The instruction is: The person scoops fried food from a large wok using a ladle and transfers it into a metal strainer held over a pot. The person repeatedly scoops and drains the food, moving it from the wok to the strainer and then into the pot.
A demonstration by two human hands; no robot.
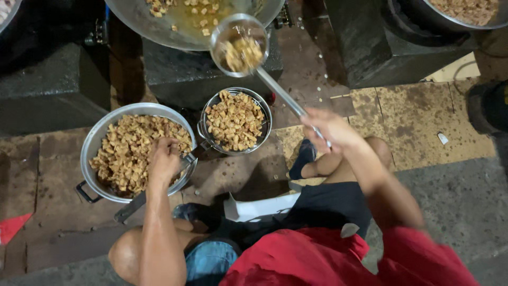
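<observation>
Metal ladle [239, 45], full of fried golden pieces, hangs at the near rim of the big wok [159, 29]; the right hand [330, 130] is closed around its long handle. The left hand [164, 159] is closed on a flat metal tool [138, 202] over the large pot [95, 143] of fried pieces, just beside the smaller strainer bowl [235, 121] on the floor.
</observation>
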